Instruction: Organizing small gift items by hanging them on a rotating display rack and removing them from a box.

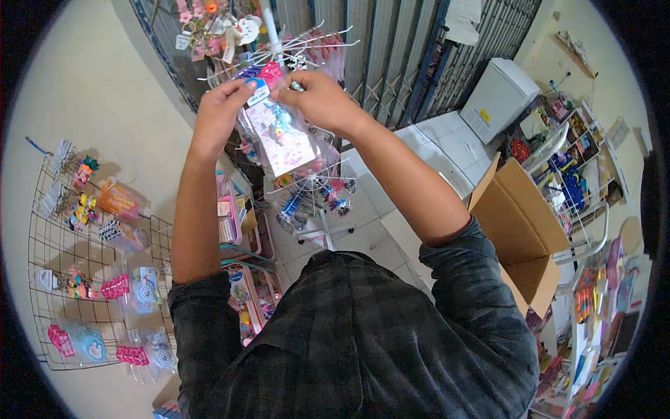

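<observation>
Both my hands are raised at the upper middle, at a white rotating display rack (pixel 276 46) with radiating wire hooks. My left hand (pixel 222 112) pinches the top of a clear plastic packet (pixel 282 141) by its blue and white header. Inside the packet are a pink-patterned white card and a small blue figure. My right hand (pixel 319 99) has its fingertips closed at the packet's top right corner, beside a pink header (pixel 270 74); a small shiny piece shows at its fingers. Whether the packet hangs on a hook is hidden.
Charms and keychains (pixel 214 31) hang higher on the rack. A wire grid (pixel 99 256) with packets is on the left wall, baskets (pixel 230 214) stand below. An open cardboard box (pixel 523 209) and a white freezer-like cabinet (pixel 500 99) are at right, before a folding metal gate (pixel 387 57).
</observation>
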Tool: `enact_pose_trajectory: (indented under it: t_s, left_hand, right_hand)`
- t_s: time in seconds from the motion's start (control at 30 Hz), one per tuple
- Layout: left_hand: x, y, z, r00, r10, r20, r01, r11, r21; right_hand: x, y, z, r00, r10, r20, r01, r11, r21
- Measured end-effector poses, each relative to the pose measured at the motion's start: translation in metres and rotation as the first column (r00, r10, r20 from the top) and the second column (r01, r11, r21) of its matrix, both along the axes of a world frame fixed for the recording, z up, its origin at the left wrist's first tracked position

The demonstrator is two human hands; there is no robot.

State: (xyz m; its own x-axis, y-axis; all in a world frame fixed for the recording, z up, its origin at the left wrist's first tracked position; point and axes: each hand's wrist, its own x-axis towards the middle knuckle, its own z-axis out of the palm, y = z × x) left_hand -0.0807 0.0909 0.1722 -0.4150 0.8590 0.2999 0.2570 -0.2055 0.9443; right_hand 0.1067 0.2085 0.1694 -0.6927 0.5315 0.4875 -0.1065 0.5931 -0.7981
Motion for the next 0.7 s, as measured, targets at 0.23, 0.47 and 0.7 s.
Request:
enact_pose_trajectory:
  t_s: [0.23,0.47,0.7]
  left_hand:
    - [0.013,0.0,0.007,0.998,-0.013,0.069,0.014,1.0,-0.016]
    - [0.004,0.0,0.001,0.999,0.005,0.04,-0.005,1.0,-0.008]
    - [0.008,0.0,-0.003,0.985,-0.007,0.172,0.003,1.0,0.026]
  right_hand:
    - [0.0,0.006,-0.005,0.996,-0.039,0.083,0.043,0.997,-0.056]
    - [0.002,0.0,-0.002,0.994,0.022,0.109,-0.004,0.987,-0.16]
    - [-0.005,0.0,-0.015,0.999,-0.028,0.015,0.03,0.983,-0.178]
